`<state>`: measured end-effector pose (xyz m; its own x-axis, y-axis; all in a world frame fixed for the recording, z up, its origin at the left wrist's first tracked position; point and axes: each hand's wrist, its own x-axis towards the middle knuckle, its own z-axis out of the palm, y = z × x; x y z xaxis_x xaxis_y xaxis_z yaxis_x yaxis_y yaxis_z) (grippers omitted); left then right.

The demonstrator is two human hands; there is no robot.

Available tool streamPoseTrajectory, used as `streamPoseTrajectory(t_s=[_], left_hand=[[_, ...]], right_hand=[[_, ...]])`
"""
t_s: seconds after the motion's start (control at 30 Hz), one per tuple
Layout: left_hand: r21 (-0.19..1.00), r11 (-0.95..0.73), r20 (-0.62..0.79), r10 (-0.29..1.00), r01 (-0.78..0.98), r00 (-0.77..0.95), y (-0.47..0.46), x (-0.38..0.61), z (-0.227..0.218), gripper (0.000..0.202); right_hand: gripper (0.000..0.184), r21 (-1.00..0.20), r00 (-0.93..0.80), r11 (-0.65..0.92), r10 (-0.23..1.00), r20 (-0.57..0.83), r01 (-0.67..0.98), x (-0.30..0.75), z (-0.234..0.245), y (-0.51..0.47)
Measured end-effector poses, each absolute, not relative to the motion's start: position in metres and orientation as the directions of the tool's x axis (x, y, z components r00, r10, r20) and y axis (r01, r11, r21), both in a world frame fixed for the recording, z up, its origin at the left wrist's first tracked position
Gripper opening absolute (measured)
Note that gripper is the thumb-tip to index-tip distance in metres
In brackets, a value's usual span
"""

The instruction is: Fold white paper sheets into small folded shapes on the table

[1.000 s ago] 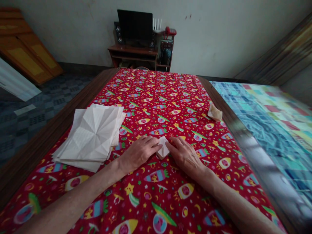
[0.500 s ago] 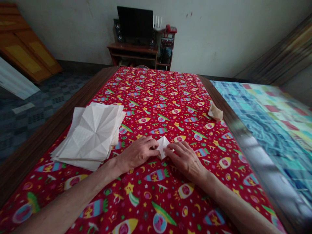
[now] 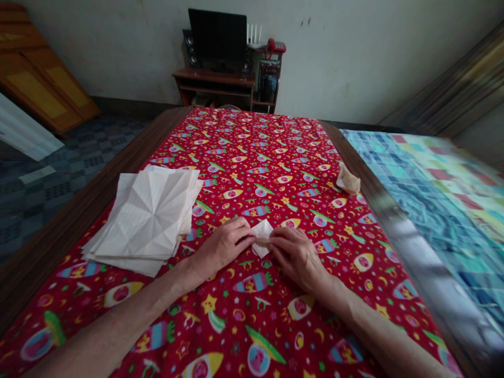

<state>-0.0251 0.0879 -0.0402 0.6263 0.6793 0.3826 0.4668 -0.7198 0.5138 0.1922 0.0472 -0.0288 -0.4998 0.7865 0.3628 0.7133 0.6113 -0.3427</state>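
Observation:
A small folded piece of white paper (image 3: pixel 262 231) lies on the red patterned tablecloth (image 3: pixel 252 157) in front of me. My left hand (image 3: pixel 224 245) pinches its left side with curled fingers. My right hand (image 3: pixel 293 253) grips its right side, fingertips pressed onto the fold. Both hands rest on the cloth, meeting at the paper.
A stack of creased white paper sheets (image 3: pixel 147 220) lies to the left. A small crumpled tan paper piece (image 3: pixel 347 180) sits near the table's right edge. A bed with a checked cover (image 3: pixel 433 194) is to the right. A desk with a monitor (image 3: pixel 218 37) stands at the far wall.
My right hand's fingers have curled in and closed on the paper's right side. The paper has been drawn slightly up between both hands.

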Motion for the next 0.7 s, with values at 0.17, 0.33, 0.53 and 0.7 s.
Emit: streamPoseTrajectory(t_s=[0.17, 0.33, 0.53, 0.7], left_hand=[[0.578, -0.653, 0.321, 0.734, 0.49, 0.598, 0.09, -0.024, -0.038, 0.005], [0.536, -0.64, 0.33, 0.76, 0.551, 0.56, 0.094, -0.024, -0.04, 0.014], [0.262, -0.597, 0.246, 0.801, 0.759, 0.545, 0.09, -0.015, -0.034, 0.019], [0.143, -0.578, 0.251, 0.806, 0.803, 0.536, 0.086, -0.012, -0.031, 0.02]], right_hand=[[0.016, -0.522, -0.338, 0.47, 0.881, 0.333, 0.711, 0.189, -0.032, 0.046], [0.018, -0.444, -0.311, 0.429, 0.897, 0.314, 0.787, 0.186, -0.032, 0.044], [0.022, -0.259, -0.309, 0.388, 0.903, 0.298, 0.884, 0.185, -0.028, 0.05], [0.026, -0.117, -0.343, 0.388, 0.895, 0.286, 0.914, 0.185, -0.028, 0.055]])
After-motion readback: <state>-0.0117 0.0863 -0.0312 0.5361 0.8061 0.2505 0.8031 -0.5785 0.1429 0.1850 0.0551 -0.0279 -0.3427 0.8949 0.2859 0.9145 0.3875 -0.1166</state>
